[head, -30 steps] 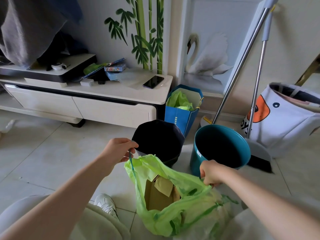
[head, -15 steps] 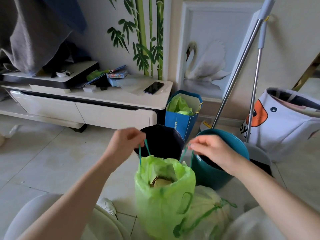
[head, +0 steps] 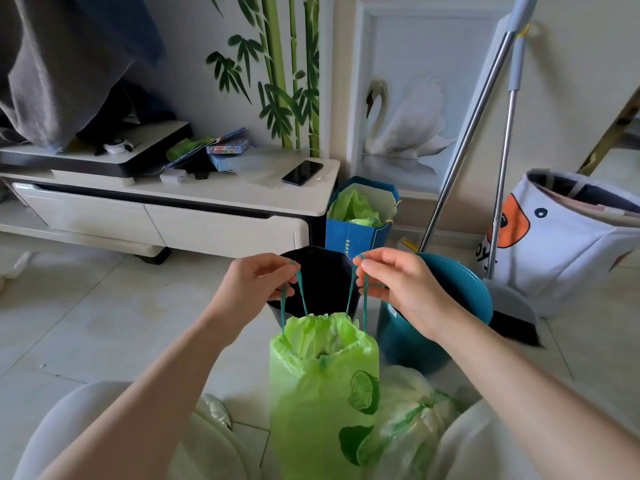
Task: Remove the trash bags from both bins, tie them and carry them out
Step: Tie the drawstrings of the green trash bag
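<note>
Trash bag (head: 322,393) over tiled floor (head: 104,317)

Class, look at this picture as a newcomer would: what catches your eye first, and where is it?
First, the bright green trash bag at bottom centre, its mouth gathered, with the left hand and right hand each pinching a loop of its teal drawstring. Just behind stand a black bin and a teal bin, both without liners.

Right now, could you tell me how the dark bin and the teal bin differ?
The dark bin has a faceted, angular rim; the teal bin has a smooth round one. The dark bin stands left, beside the white cabinet; the teal bin stands right, by the dustpan. The dark bin shows behind the drawstrings; the right hand partly hides the teal bin. Both stand upright on the floor.
</note>
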Demonstrator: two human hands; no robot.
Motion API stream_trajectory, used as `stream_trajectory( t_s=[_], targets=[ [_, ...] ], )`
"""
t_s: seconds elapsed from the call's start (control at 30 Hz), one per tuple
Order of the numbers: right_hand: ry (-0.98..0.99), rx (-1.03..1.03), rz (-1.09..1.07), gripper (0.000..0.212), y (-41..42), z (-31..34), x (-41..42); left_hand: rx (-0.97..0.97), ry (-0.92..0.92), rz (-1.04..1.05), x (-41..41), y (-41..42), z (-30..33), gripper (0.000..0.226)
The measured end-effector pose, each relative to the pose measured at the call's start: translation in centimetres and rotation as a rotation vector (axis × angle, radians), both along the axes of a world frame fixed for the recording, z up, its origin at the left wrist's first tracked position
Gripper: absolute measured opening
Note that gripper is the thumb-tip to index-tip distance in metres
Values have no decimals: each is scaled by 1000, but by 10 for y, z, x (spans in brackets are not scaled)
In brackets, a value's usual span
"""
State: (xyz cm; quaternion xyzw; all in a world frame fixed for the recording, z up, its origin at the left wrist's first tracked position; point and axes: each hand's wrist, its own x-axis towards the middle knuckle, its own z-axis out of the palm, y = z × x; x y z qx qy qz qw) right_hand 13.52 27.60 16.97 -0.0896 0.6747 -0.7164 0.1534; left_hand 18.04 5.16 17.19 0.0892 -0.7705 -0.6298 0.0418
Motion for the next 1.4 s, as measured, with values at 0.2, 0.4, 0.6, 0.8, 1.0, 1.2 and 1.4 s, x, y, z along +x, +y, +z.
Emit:
stream_trajectory(
  t_s=[0.2, 0.4, 0.6, 0.8, 1.0, 1.2, 1.4],
  targets=[
    [-129, -74, 58, 18, -12, -2, 2, 122, -39, -103, 2, 18, -4, 24],
    [-156, 43, 82, 18, -23, -8, 4, 137, -28, -197, -2, 44, -10, 32],
    [-124, 186, 26, 6, -18, -9, -1, -7, 49, -196, -7, 53, -9, 33],
    [-108, 150, -2, 14, -10, -1, -5, -198, 53, -71, -19, 46, -26, 23],
    [58, 281, 61, 25, -10, 6, -2, -375, -151, -412, -18, 58, -75, 78],
    [111, 254, 143, 20, -14, 9, 6, -359, -156, -331, -12, 90, -94, 53],
    [47, 43, 84, 17, -9, 11, 2, -306, -159, -131, -24, 93, -114, 18]
  ],
)
